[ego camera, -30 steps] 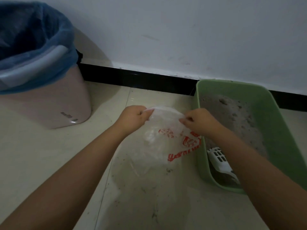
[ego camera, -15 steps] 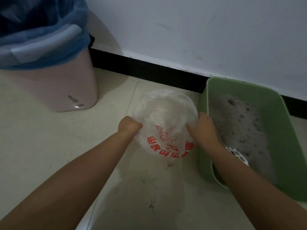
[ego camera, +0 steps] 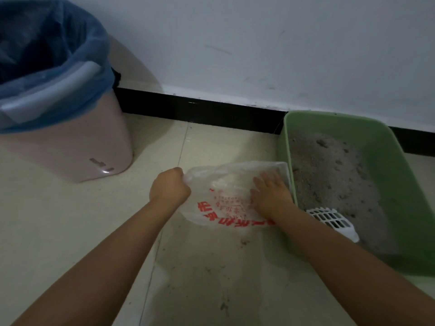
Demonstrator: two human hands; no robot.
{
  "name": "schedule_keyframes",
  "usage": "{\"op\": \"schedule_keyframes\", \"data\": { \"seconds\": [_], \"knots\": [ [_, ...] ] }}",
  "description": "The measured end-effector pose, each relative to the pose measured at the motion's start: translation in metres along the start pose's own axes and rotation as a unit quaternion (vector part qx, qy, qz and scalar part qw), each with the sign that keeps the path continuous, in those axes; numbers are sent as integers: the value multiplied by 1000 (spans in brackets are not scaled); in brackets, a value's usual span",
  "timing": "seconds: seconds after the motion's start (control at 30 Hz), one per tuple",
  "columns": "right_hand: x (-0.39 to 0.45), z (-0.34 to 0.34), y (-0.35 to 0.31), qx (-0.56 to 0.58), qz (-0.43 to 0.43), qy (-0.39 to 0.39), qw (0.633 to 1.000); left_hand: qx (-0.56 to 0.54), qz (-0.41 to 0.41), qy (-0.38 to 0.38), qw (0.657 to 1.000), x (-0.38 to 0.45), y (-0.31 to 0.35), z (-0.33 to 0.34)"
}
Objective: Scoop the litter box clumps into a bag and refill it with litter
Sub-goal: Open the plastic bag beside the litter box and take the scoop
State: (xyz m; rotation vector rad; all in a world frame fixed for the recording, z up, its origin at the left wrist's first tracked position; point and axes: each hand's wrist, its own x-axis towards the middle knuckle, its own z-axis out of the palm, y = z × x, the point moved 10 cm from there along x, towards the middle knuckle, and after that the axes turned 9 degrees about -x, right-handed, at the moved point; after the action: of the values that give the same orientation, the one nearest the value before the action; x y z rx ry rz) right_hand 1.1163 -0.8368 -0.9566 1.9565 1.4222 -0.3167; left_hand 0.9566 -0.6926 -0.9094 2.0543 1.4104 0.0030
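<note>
A clear plastic bag (ego camera: pixel 226 196) with red print lies on the floor tiles, right beside the green litter box (ego camera: pixel 397 175). My left hand (ego camera: pixel 169 187) grips the bag's left rim in a fist. My right hand (ego camera: pixel 270 194) lies on the bag's right side with fingers extended, pressing it down next to the box wall. Grey litter (ego camera: pixel 329 175) with darker clumps fills the box. A white slotted scoop (ego camera: pixel 332 220) rests in the box's near corner, partly hidden by my right forearm.
A pink trash bin (ego camera: pixel 77 147) lined with a blue bag stands at the left against the white wall. A black baseboard (ego camera: pixel 200 111) runs behind. Specks of spilled litter dot the tiles (ego camera: pixel 211 274) between my arms.
The bag went from held up and pinched by both hands to spread open, then lowered flatter onto the floor by the box. My right hand has released its pinch and lies flat on it.
</note>
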Motion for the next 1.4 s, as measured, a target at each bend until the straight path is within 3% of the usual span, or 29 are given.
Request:
{"op": "schedule_keyframes", "data": {
  "seconds": [0.13,0.2,0.33,0.47,0.6,0.7,0.87,0.97,1.07,1.13,1.2,1.27,1.33,1.4],
  "knots": [
    [2,-3,-9,13,-41,-15,999,150,0,-32,988,-5,-1,-8],
    [-2,-14,-18,30,-83,-5,996,188,41,-28,981,-7,8,-6],
    [-22,-44,-23,73,-121,54,989,154,136,-40,978,-10,39,13],
    [-58,-31,-29,34,-181,61,981,121,121,-16,985,-6,47,19],
    [-63,-38,-12,-7,-94,144,985,42,57,40,997,1,37,0],
    [-52,-23,10,49,-31,78,995,22,14,67,997,6,23,-8],
    [-33,-24,22,98,-6,84,992,93,-7,-50,994,-3,11,24],
    [-31,-28,21,92,-14,98,991,116,13,-56,992,-9,17,25],
    [-29,-35,28,132,-8,138,982,121,80,-8,989,-19,38,11],
    [-35,-51,33,167,-19,226,959,111,155,21,981,-33,60,5],
    [-45,-56,48,215,-16,301,929,104,258,63,958,-48,88,2],
    [-55,-50,69,230,-3,321,919,82,345,115,928,-60,113,7],
    [-70,-40,95,251,20,347,904,46,387,105,915,-67,134,24],
    [-84,-20,123,298,79,307,901,36,426,57,902,-73,157,49]
  ]
}}
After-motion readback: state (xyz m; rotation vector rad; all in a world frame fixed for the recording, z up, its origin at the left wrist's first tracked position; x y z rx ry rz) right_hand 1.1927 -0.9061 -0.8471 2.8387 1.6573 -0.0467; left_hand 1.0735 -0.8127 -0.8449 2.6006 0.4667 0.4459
